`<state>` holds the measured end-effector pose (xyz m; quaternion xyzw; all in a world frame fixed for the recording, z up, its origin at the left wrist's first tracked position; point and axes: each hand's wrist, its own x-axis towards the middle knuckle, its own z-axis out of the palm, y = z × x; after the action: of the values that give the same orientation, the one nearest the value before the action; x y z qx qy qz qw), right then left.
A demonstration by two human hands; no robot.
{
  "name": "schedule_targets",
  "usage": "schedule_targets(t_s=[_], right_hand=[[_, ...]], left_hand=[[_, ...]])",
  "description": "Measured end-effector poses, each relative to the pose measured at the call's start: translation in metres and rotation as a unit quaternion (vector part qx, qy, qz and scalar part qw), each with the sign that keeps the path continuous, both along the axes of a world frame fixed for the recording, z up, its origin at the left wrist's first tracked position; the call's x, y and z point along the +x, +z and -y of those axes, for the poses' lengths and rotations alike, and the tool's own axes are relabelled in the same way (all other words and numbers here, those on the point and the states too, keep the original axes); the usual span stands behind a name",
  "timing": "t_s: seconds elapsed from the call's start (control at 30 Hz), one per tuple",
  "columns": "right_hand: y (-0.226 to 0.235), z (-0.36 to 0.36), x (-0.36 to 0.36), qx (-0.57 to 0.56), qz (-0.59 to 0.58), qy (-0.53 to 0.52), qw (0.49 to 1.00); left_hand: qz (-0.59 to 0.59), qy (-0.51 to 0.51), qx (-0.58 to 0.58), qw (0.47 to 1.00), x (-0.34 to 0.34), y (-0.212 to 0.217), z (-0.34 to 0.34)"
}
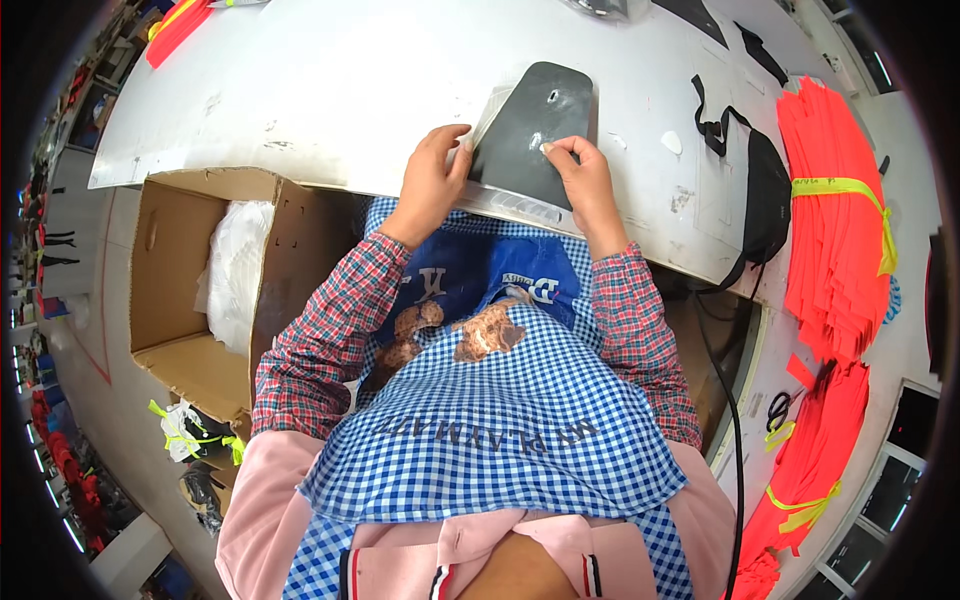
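Two hands at a dark grey panel [545, 110] on a white table [330, 90].
The panel lies flat near the table's front edge, between the hands, with clear plastic [525, 204] showing along its near and left sides. The left hand [432, 182] is at the panel's left edge, thumb and forefinger curled toward each other; the right hand [588, 185] has thumb and forefinger tips close together over the panel. Whether either pinches anything, I cannot tell. At right are a black bag [768, 200] and red bundles [825, 240]; at left, an open carton [280, 225].
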<state>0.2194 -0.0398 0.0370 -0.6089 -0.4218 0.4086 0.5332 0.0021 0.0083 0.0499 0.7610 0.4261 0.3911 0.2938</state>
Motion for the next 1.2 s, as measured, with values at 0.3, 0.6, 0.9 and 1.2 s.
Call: schedule_targets(t_s=[0.3, 0.6, 0.9, 1.2], right_hand=[[0.005, -0.001, 0.003, -0.005, -0.145, 0.004, 0.989], [-0.005, -0.002, 0.005, 0.001, 0.012, -0.037, 0.999], [-0.011, -0.005, 0.011, -0.002, 0.098, -0.055, 0.994], [-0.015, -0.009, 0.027, 0.039, 0.013, -0.108, 0.993]], left_hand=[[0.187, -0.029, -0.399, 0.897, -0.004, 0.01, -0.017], [0.162, -0.065, -0.474, 0.863, -0.007, 0.003, -0.015], [0.109, -0.055, -0.448, 0.886, -0.007, 0.005, -0.012], [0.111, -0.052, -0.421, 0.899, -0.012, 0.006, -0.01]])
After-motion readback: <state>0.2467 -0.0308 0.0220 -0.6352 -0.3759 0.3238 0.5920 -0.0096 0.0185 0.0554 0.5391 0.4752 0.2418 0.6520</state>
